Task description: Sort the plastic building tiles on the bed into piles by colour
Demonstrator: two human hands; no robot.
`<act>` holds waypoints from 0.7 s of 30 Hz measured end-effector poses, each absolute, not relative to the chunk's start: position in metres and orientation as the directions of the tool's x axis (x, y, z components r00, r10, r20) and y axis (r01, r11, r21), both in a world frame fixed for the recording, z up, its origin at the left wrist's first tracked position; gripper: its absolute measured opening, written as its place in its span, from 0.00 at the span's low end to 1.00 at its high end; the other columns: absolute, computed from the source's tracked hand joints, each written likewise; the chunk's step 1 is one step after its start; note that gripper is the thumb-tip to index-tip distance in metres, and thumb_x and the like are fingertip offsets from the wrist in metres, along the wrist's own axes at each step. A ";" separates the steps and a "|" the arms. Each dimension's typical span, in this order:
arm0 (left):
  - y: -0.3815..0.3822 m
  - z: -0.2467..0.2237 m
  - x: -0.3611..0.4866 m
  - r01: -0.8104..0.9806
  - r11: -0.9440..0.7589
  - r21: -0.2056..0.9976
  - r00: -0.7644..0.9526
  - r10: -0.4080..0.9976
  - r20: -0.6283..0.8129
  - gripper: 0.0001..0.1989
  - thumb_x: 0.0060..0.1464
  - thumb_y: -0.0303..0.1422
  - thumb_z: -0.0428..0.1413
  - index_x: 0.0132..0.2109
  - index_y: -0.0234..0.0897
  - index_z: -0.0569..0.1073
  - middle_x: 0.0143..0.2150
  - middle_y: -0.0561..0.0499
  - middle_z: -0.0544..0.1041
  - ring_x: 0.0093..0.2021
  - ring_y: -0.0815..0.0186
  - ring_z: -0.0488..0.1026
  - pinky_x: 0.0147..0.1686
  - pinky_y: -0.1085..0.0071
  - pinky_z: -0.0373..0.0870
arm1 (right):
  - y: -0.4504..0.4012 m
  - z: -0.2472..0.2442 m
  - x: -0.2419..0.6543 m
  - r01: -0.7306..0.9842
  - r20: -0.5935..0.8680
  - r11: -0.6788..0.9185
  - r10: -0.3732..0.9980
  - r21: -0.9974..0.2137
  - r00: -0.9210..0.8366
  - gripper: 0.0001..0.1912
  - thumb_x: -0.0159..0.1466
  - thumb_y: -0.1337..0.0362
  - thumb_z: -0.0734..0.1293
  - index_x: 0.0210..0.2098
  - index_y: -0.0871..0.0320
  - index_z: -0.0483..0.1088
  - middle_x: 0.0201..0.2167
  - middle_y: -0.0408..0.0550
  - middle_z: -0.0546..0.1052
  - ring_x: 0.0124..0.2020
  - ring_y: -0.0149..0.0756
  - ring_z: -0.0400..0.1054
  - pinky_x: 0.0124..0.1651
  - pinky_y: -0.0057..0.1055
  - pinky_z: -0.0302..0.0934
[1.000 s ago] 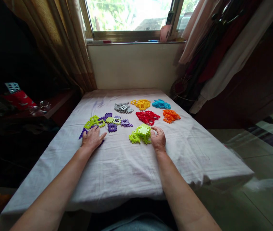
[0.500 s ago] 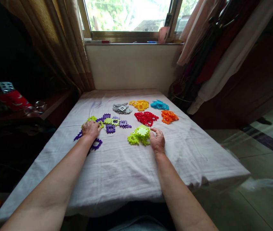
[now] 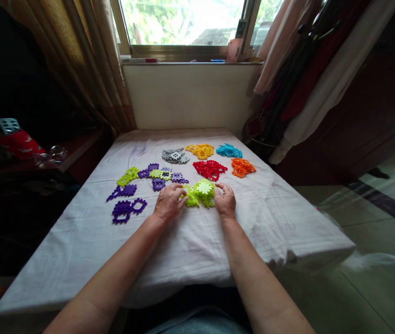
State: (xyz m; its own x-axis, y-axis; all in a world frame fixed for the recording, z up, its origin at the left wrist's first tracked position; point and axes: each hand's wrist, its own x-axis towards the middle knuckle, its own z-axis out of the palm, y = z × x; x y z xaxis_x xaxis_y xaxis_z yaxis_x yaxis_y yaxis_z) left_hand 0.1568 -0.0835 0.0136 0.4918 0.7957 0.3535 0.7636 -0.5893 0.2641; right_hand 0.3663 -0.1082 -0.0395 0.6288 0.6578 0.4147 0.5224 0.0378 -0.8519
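Observation:
My left hand [image 3: 170, 202] reaches the left end of a lime-green pile of notched interlocking plastic tiles [image 3: 204, 188], its thumb and fingers apart beside the nearest tiles. On the pile's right side rests my right hand [image 3: 226, 201], fingers loosely bent and touching the edge. Farther left lie a few lime-green tiles [image 3: 128, 176], apart from the pile. Purple tiles [image 3: 124, 211] are spread below them on the cloth. A mixed group of purple and lime tiles [image 3: 156, 173] sits just beyond my left hand.
Behind the lime pile are heaps of grey tiles [image 3: 175, 156], yellow tiles [image 3: 200, 151], blue tiles [image 3: 229, 150], red tiles [image 3: 210, 170] and orange tiles [image 3: 243, 167]. A wrinkled white cloth [image 3: 183, 250] covers the table. Curtain and hanging clothes flank it.
My left hand has moved right, from the lime and purple tiles at the left to the lime pile. It has uncovered the tiles there. My right hand stays at the pile.

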 end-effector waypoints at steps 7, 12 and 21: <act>-0.095 0.007 0.176 0.747 -0.616 0.249 0.529 0.778 0.339 0.08 0.56 0.38 0.59 0.42 0.43 0.76 0.54 0.48 0.76 0.54 0.58 0.72 0.55 0.58 0.66 | -0.106 -0.042 0.368 0.525 0.420 0.042 0.656 -0.850 0.627 0.12 0.58 0.63 0.63 0.36 0.57 0.76 0.43 0.54 0.78 0.49 0.43 0.70 0.59 0.41 0.60; -0.081 0.008 0.148 0.771 -0.587 0.247 0.481 0.790 0.380 0.09 0.58 0.39 0.57 0.44 0.43 0.76 0.54 0.48 0.77 0.53 0.58 0.72 0.55 0.58 0.65 | -0.107 -0.044 0.369 0.546 0.436 0.045 0.659 -0.836 0.613 0.12 0.58 0.62 0.62 0.37 0.57 0.76 0.43 0.54 0.78 0.49 0.43 0.70 0.58 0.41 0.60; -0.007 0.033 0.025 0.988 0.026 0.153 -0.056 0.979 0.196 0.23 0.57 0.41 0.52 0.56 0.38 0.72 0.61 0.38 0.71 0.59 0.49 0.69 0.56 0.55 0.65 | -0.107 -0.044 0.366 0.555 0.442 0.045 0.659 -0.831 0.608 0.14 0.58 0.61 0.61 0.37 0.57 0.76 0.44 0.55 0.78 0.49 0.43 0.69 0.58 0.42 0.60</act>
State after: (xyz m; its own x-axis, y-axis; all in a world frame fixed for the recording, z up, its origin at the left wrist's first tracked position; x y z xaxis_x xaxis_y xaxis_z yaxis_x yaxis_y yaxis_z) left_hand 0.0253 -0.0071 0.0328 -0.0556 0.9791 0.1956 0.9879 0.0255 0.1529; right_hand 0.3656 -0.1068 -0.0436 0.6082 0.6593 0.4420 0.5548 0.0451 -0.8307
